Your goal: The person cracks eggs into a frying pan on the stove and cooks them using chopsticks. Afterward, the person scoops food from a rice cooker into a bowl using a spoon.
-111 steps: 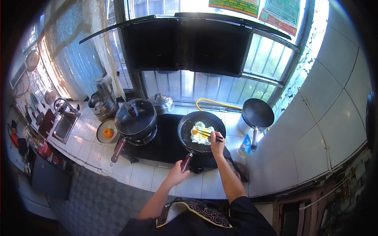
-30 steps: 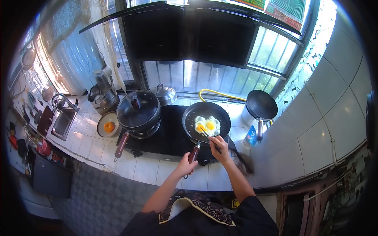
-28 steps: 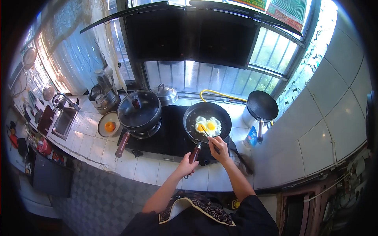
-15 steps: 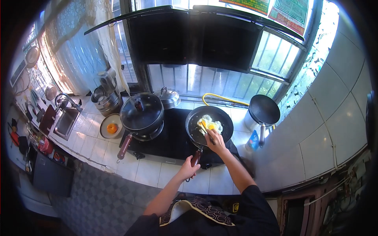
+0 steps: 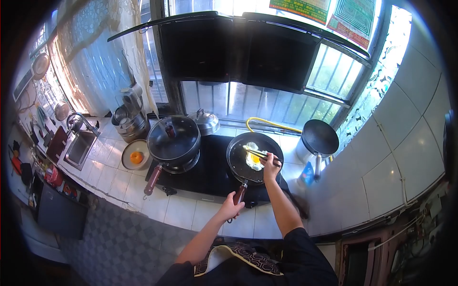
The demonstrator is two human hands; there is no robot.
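Note:
My left hand [image 5: 231, 208] is wrapped round the brown handle of a black frying pan [image 5: 238, 167] on the right side of the stove. My right hand [image 5: 272, 167] grips a pair of chopsticks [image 5: 258, 153], held over the pan's right part. Their tips reach the fried eggs [image 5: 253, 161], which show white edges and yellow yolk. Part of the egg is hidden behind the chopsticks.
A lidded black pan [image 5: 173, 140] sits on the left of the black stove [image 5: 214, 164]. Left of it stands a bowl [image 5: 130, 164] with an orange-yellow item. A dark pan [image 5: 320, 138] and a blue pouch [image 5: 307, 174] are at right. Behind stands a silver lid [image 5: 205, 123].
My right hand has moved right, and the chopsticks now lie more sideways across the eggs. The eggs look gathered differently in the pan. My left hand stays on the handle.

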